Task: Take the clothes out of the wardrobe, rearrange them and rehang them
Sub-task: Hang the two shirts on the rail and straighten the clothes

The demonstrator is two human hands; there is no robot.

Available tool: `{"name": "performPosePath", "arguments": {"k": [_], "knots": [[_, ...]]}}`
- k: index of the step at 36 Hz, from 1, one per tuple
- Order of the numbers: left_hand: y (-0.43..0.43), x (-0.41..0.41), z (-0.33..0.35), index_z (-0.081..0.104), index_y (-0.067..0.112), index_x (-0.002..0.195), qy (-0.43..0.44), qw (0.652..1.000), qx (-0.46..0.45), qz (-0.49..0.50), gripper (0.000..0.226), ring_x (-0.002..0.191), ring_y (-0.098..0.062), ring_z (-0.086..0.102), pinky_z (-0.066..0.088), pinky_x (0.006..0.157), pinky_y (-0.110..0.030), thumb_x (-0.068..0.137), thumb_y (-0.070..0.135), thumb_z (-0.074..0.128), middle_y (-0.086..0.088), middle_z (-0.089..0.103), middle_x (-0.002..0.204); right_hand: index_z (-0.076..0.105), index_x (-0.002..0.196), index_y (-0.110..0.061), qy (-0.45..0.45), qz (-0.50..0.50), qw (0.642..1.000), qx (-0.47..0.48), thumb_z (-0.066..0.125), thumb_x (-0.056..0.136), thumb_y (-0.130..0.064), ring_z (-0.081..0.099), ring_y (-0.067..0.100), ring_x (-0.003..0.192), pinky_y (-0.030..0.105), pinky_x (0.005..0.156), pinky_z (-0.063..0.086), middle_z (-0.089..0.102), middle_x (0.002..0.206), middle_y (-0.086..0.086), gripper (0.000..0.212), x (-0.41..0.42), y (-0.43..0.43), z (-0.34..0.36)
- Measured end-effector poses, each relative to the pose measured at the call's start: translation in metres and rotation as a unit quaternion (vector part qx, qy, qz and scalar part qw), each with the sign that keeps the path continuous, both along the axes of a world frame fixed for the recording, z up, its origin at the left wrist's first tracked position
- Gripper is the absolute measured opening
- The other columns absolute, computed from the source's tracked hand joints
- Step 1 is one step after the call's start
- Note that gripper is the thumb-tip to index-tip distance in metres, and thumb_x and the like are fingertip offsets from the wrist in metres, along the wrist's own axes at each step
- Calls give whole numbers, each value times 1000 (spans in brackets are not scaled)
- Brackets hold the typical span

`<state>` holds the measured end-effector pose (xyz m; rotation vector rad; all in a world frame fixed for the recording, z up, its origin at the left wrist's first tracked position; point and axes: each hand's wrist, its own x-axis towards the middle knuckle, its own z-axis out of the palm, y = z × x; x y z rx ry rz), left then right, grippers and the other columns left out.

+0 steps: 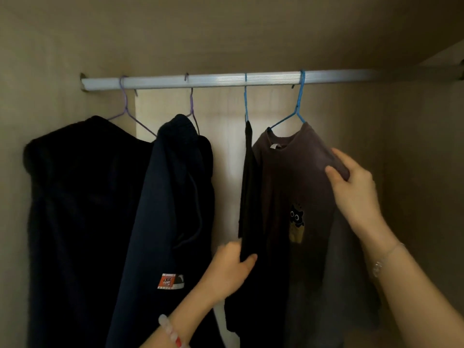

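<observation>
Several garments hang from a silver rail (226, 80) inside the wardrobe. A brown T-shirt (296, 177) with a small cartoon print hangs on a blue hanger (298, 106) at the right. My right hand (351, 187) pinches its right shoulder. Just left of it a thin black garment (249, 197) hangs edge-on from a second blue hanger (245, 101). My left hand (231, 264) grips this black cloth low down. A navy hooded jacket (173, 222) and a black coat (82, 209) hang on purple hangers further left.
The wardrobe's left wall (12, 172) stands close beside the black coat. Its right wall (426, 159) is a little way beyond the brown T-shirt. A pale back panel (226, 146) shows in the gap between the navy jacket and the black garment.
</observation>
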<state>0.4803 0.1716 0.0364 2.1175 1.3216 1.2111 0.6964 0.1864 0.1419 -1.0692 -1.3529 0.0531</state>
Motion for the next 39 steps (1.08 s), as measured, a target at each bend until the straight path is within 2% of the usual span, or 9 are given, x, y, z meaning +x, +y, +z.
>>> {"name": "performPosePath", "arguments": {"k": [7, 11, 16, 20, 23, 26, 28, 33, 39], "knots": [[-29, -32, -6, 46, 31, 133, 124, 979, -111, -118, 43, 113, -6, 57, 46, 101, -28, 91, 31, 56, 7, 59, 127, 27, 147, -13, -156, -167, 973, 22, 55, 91, -16, 29, 35, 135, 41, 111, 23, 36, 148, 13, 63, -28, -23, -6], [-44, -61, 6, 45, 27, 133, 162, 975, -95, -116, 48, 105, -10, 61, 51, 94, -31, 89, 42, 57, 1, 62, 122, 35, 142, -7, -193, -206, 954, 100, 57, 87, -10, 19, 33, 141, 45, 117, 18, 33, 148, 15, 59, -55, -39, -4], [-68, -99, 34, 41, 35, 135, 153, 979, -58, -121, 47, 101, 1, 58, 48, 87, -13, 90, 41, 54, 12, 60, 117, 50, 132, -11, -187, -181, 953, 155, 55, 87, -6, 38, 25, 132, 44, 118, 11, 50, 134, 9, 45, -96, -59, 5], [-90, -142, 57, 48, 38, 129, 138, 983, -15, -120, 38, 95, 4, 60, 51, 85, -15, 92, 32, 55, 15, 63, 108, 57, 124, -14, -207, -185, 947, 163, 53, 87, -6, 48, 23, 122, 39, 118, 6, 57, 126, 6, 38, -130, -67, 13], [-102, -176, 77, 56, 37, 118, 114, 988, 56, -90, 30, 93, 1, 63, 54, 83, -21, 91, 24, 57, 13, 66, 101, 59, 122, -15, -200, -186, 947, 171, 53, 87, -7, 49, 21, 119, 38, 118, 8, 57, 123, 5, 36, -150, -75, 19], [-101, -208, 99, 61, 36, 105, 65, 987, 138, -56, 27, 89, -3, 65, 53, 82, -24, 89, 14, 60, 8, 69, 94, 59, 121, -16, -182, -151, 954, 186, 51, 89, -10, 52, 15, 109, 30, 106, 33, 57, 120, 2, 34, -175, -88, 29], [-95, -224, 116, 62, 34, 100, 49, 977, 206, -19, 26, 90, -2, 65, 53, 82, -25, 89, 10, 59, 9, 70, 93, 58, 121, -17, -172, -107, 964, 173, 52, 89, -11, 54, 12, 104, 25, 89, 39, 58, 119, 0, 33, -196, -93, 39], [-68, -252, 173, 63, 18, 108, 96, 916, 361, 147, 25, 103, -18, 61, 48, 93, -40, 85, 14, 53, 2, 68, 105, 44, 137, -22, -141, 48, 989, 21, 57, 90, -25, 47, 13, 124, 28, 101, 39, 48, 136, -2, 49, -247, -70, 75], [-32, -269, 233, 43, 9, 133, 159, 923, 233, 263, 52, 127, -32, 44, 37, 103, -38, 85, 19, 58, -14, 46, 138, 26, 147, -10, -54, 161, 975, -142, 64, 85, -31, 51, 14, 107, 21, 83, 39, 44, 140, 7, 75, -275, -35, 107]]}}
